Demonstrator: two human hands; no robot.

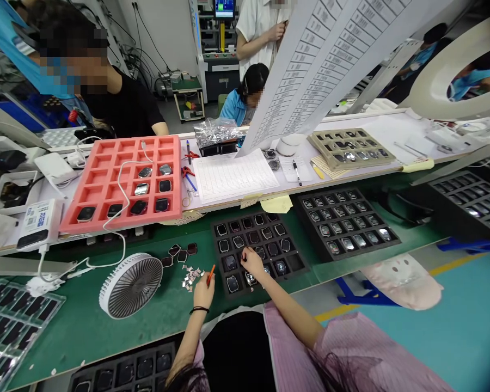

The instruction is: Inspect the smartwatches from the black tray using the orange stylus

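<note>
My left hand (204, 291) is closed around a thin orange tool (210, 274) and rests on the green mat beside a small heap of silvery bits (191, 275). My right hand (252, 261) reaches into a black compartment tray (259, 251) of watch cases, with its fingers pinched over one cell near the tray's middle. What the fingers pinch is too small to name. A few loose watch cases (179, 254) lie on the mat to the left of the tray.
A white desk fan (130, 285) lies face up at the left. A red tray (123, 182) with watch cases and a paper form (232, 175) sit on the raised shelf. More black trays (345, 222) lie to the right. Other people work across the bench.
</note>
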